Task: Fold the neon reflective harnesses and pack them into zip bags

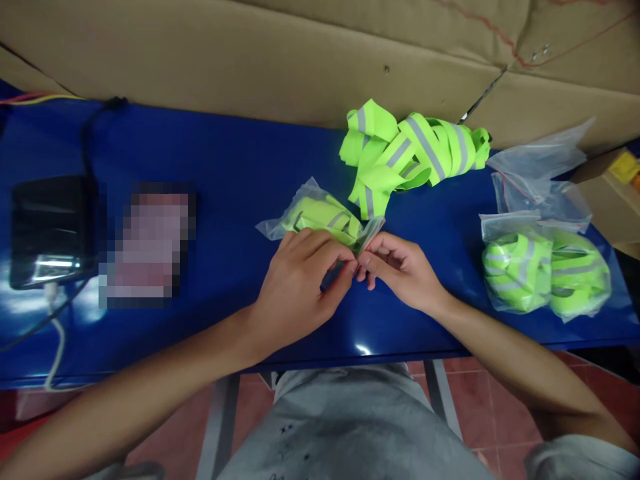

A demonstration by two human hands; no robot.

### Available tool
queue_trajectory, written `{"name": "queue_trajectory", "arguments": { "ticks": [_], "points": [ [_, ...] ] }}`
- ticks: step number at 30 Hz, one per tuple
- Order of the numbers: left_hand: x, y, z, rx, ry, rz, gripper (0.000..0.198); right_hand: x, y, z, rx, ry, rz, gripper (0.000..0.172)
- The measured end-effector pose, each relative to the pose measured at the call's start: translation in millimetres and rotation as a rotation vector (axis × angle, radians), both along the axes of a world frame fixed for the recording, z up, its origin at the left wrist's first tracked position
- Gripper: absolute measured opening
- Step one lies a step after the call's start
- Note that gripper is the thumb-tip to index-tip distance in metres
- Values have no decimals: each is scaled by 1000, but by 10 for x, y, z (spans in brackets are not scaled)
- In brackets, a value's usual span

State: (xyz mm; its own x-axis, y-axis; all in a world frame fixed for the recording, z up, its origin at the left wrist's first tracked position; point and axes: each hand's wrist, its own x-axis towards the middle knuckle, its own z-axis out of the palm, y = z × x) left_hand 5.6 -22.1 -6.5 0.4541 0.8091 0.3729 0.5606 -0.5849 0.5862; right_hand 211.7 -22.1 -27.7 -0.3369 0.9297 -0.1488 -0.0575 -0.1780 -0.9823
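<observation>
A clear zip-lock bag with a folded neon-yellow reflective strap inside lies on the blue table, its mouth turned to the right. My left hand pinches the near corner of that mouth between thumb and forefinger. Right beside it, the fingertips of my right hand close on the same edge of the bag. Just behind the hands sits a loose heap of neon-yellow reflective straps with grey stripes. My fingers partly hide the bag's near side.
Two filled bags of straps lie at the right, with clear plastic bags behind them. At the left are a black box with cables and a blurred-out flat object. Cardboard lines the table's back edge; a carton stands far right.
</observation>
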Motion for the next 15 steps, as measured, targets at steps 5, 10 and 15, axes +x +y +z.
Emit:
{"name": "queue_trajectory", "arguments": {
  "ticks": [5,10,15],
  "points": [
    [45,-4,-31,8,-57,43,13,0,-15,29,90,-67,-29,30],
    [97,-30,-71,37,-46,62,8,-42,-24,67,95,-38,-87,41],
    [88,-53,-25,3,-54,65,10,-70,-67,58,120,-74,-121,42]
  ]
}}
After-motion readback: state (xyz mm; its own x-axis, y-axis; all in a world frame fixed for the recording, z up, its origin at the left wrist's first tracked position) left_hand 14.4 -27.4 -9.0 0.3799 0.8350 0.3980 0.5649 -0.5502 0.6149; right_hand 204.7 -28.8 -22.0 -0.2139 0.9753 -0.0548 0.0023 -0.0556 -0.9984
